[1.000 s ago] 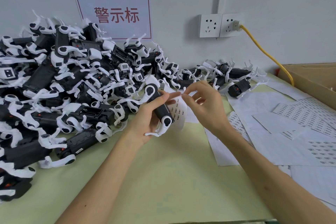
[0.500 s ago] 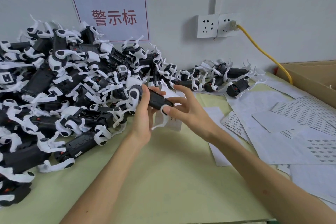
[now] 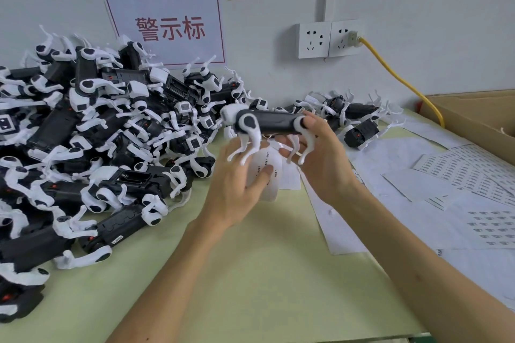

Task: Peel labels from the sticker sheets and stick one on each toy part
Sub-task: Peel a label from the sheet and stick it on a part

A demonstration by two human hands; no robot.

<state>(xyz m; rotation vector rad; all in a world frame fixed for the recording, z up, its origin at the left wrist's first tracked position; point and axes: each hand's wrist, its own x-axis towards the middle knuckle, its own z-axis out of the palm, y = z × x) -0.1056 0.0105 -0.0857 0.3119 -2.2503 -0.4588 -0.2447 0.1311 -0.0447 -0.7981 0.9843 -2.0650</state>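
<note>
Black and white, the toy part (image 3: 274, 122) hangs level just right of the pile (image 3: 97, 133), our right hand (image 3: 323, 164) with its grip curled round the rear, while our left hand (image 3: 234, 184) pinches the sticker sheet (image 3: 269, 175) directly beneath, handy, we judge, for peeling.

Toy dog (image 3: 267, 122) blurred, head end smeared. Right hand (image 3: 326, 167) fingertips hidden behind its body. Label strip (image 3: 274, 186) half covered by left hand (image 3: 234, 186), print unreadable. Toy pile (image 3: 83, 147) cut by left edge, cardboard box (image 3: 473, 117) by right edge. Sticker sheets (image 3: 459, 170) print too small.
</note>
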